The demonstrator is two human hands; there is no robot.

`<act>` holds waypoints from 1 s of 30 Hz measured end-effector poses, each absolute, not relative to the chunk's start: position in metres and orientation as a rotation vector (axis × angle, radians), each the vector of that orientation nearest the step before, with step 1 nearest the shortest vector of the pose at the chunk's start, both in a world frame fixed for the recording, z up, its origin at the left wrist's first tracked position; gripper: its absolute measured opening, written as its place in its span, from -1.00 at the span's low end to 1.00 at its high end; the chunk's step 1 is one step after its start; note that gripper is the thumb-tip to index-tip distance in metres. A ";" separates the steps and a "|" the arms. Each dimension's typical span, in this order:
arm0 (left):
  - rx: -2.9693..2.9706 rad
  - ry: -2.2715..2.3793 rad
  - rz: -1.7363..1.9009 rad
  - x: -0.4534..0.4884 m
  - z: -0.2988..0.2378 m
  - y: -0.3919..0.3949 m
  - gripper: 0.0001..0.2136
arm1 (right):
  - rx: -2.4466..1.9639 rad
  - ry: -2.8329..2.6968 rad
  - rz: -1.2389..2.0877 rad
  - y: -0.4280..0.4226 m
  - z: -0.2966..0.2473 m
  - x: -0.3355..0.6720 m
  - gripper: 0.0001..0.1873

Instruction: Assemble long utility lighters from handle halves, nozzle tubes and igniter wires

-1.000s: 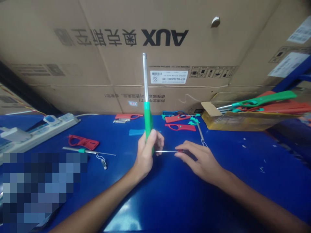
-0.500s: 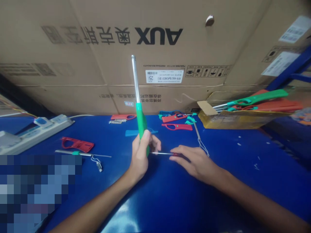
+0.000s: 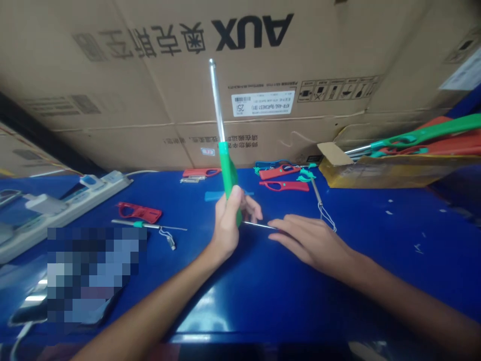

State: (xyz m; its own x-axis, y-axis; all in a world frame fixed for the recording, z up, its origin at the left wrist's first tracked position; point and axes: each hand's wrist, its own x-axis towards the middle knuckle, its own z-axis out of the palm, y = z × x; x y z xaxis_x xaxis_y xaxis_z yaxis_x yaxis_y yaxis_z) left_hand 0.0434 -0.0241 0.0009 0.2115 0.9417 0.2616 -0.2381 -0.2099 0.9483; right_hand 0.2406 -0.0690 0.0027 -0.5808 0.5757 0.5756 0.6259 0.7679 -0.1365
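Note:
My left hand [image 3: 228, 223] is closed around the green handle of a long-nosed lighter [image 3: 227, 173], held upright with its metal tube pointing up. My right hand [image 3: 310, 239] lies low over the blue table [image 3: 376, 260], its fingers pinched on a thin screwdriver [image 3: 259, 225] whose metal shaft points left into the base of the lighter at my left hand.
Red lighter shells [image 3: 280, 178] and a loose metal tube with wire [image 3: 321, 203] lie beyond my hands. Another red shell [image 3: 139, 211] and a tube [image 3: 146, 225] lie to the left, near a white power strip [image 3: 71, 198]. A yellow box of lighters [image 3: 394, 163] stands right. Big cardboard boxes [image 3: 240, 75] wall off the back.
The view has shifted slightly. Both hands stay together, the screwdriver shaft still against the lighter's base; the lighter leans a little differently.

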 end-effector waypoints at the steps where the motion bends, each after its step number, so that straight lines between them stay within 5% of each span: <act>1: 1.332 0.740 1.278 0.043 0.001 -0.025 -0.45 | -0.868 -2.371 -0.184 -0.070 0.003 0.241 -0.75; 4: 1.362 0.708 1.287 0.043 0.002 -0.028 -0.45 | -0.865 -2.375 -0.197 -0.074 0.003 0.239 -0.70; 9: 1.380 0.694 1.319 0.041 0.001 -0.031 -0.47 | -1.116 -2.125 0.606 -0.077 0.011 0.228 -0.68; 12: 1.402 0.681 1.335 0.040 0.002 -0.031 -0.48 | -1.217 -2.027 0.821 -0.078 0.013 0.224 -0.68; 18: 1.356 0.686 1.367 0.043 0.003 -0.032 -0.50 | -0.978 -2.218 0.139 -0.075 0.001 0.236 -0.66; 21: 1.324 0.701 1.387 0.045 0.001 -0.033 -0.53 | -0.910 -2.284 0.072 -0.073 -0.001 0.239 -0.67; 30: 1.260 0.710 1.409 0.047 0.003 -0.031 -0.57 | -1.283 -1.345 1.754 -0.070 0.002 0.223 -0.51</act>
State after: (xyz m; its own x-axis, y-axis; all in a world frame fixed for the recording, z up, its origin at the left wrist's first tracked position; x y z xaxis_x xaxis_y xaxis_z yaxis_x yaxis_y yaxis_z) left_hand 0.0470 -0.0307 0.0028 0.1251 0.9433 0.3075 -0.3142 -0.2564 0.9141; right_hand 0.2228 -0.0703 0.0016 -0.3709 0.8639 -0.3408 0.1051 -0.3256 -0.9396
